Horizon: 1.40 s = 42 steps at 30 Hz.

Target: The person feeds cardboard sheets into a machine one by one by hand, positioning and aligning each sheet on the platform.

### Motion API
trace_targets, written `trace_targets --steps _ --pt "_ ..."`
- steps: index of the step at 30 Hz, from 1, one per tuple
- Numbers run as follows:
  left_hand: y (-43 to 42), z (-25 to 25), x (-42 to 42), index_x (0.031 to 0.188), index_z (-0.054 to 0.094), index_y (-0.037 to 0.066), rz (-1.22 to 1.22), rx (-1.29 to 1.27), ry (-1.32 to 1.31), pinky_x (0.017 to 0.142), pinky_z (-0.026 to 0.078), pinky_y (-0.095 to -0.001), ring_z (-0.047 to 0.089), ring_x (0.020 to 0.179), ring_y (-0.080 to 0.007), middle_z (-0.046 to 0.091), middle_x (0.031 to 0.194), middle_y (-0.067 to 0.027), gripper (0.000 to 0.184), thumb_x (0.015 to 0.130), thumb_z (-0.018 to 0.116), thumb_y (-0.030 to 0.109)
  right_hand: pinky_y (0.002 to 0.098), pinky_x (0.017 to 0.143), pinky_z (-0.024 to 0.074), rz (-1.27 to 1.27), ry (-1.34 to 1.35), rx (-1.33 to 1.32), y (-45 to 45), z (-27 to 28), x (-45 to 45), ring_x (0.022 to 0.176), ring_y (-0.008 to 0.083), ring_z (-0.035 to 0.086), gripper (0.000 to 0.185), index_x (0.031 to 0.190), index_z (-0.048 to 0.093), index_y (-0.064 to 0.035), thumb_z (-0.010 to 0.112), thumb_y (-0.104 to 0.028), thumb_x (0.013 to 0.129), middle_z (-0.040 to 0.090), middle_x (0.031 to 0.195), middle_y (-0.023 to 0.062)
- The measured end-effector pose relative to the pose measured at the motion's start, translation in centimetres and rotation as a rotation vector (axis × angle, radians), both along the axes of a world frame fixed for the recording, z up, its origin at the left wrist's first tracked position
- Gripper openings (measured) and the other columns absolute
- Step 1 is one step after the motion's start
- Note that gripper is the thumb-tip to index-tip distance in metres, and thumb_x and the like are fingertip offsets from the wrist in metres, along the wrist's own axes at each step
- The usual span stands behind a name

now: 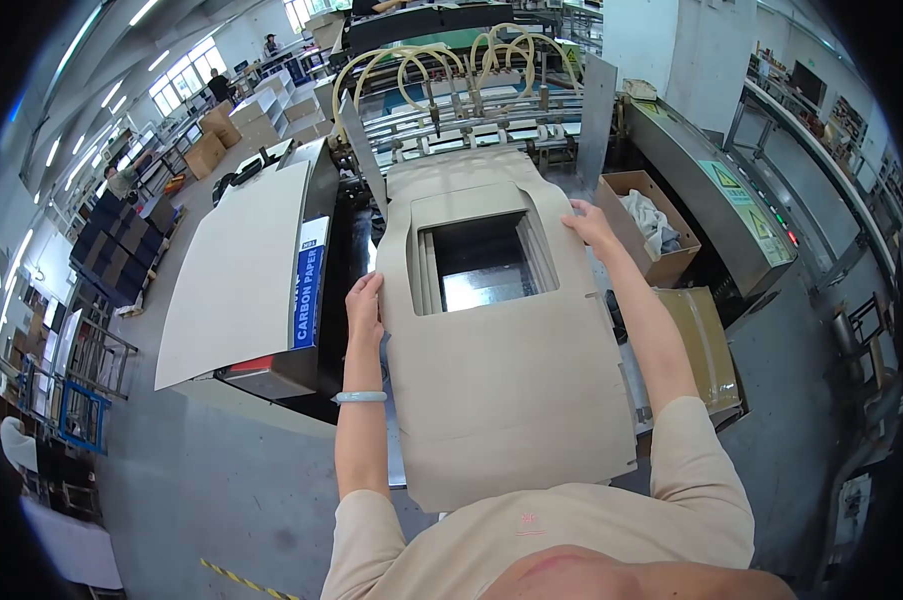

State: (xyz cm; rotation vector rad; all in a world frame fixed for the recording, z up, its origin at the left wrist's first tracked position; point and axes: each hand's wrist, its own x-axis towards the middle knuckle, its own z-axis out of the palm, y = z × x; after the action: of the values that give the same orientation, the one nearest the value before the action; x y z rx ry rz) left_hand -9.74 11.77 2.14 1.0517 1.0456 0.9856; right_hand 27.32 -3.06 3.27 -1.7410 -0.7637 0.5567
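A stack of grey-brown die-cut cardboard sheets (pixel 511 390), with a rectangular window near its far end, lies in front of me on the machine. Through the window a dark, shiny surface (pixel 483 262) shows. My left hand (pixel 365 302) holds the stack's left edge, its fingers pressed together on the board. On the right edge, beside the window and a little farther away, my right hand (pixel 589 226) grips the board with its fingers over the rim. A pale bracelet circles my left wrist.
Beyond the sheets are machine rollers and yellow hoses (pixel 491 60). A large board (pixel 236 270) and a blue carbon paper box (pixel 309 290) lie left. An open carton (pixel 661 262) with cloth, a taped carton (pixel 693 345) and a metal rail (pixel 711 190) stand right. People are in the background.
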Motion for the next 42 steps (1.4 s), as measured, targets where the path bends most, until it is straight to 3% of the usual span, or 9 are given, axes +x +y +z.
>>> trace_targets --steps 26,30,42 --pt "1.4 -1.5 1.1 0.11 0.06 -0.001 0.006 -0.032 0.06 0.075 0.045 -0.0264 0.058 0.088 -0.0201 0.062 0.099 -0.0129 0.031 0.087 0.059 0.019 0.0314 0.082 0.0469 -0.005 0.051 -0.078 0.6 -1.2 1.3 0.096 0.0245 0.059 0.048 0.124 0.051 0.0022 0.059 -0.01 0.077 0.061 0.108 0.0163" --pt "2.0 -2.3 1.2 0.113 0.06 -0.001 -0.014 -0.039 0.047 0.076 0.045 -0.0279 0.058 0.091 -0.0221 0.062 0.102 -0.0142 0.033 0.086 0.059 0.02 0.0319 0.083 0.0468 0.527 0.847 0.097 -0.1 -1.8 6.3 0.097 0.0251 0.059 0.049 0.124 0.051 0.0024 0.06 -0.01 0.077 0.061 0.109 0.0166" --pt "1.7 -1.3 1.6 0.115 0.057 0.0 -0.047 -0.036 0.117 0.083 0.044 -0.0324 0.056 0.099 -0.0249 0.059 0.109 -0.0149 0.034 0.087 0.057 0.02 0.0306 0.081 0.0482 0.251 0.403 -0.089 0.3 -1.0 2.5 0.095 0.0238 0.06 0.052 0.126 0.049 0.0033 0.06 -0.016 0.08 0.06 0.11 0.0171"
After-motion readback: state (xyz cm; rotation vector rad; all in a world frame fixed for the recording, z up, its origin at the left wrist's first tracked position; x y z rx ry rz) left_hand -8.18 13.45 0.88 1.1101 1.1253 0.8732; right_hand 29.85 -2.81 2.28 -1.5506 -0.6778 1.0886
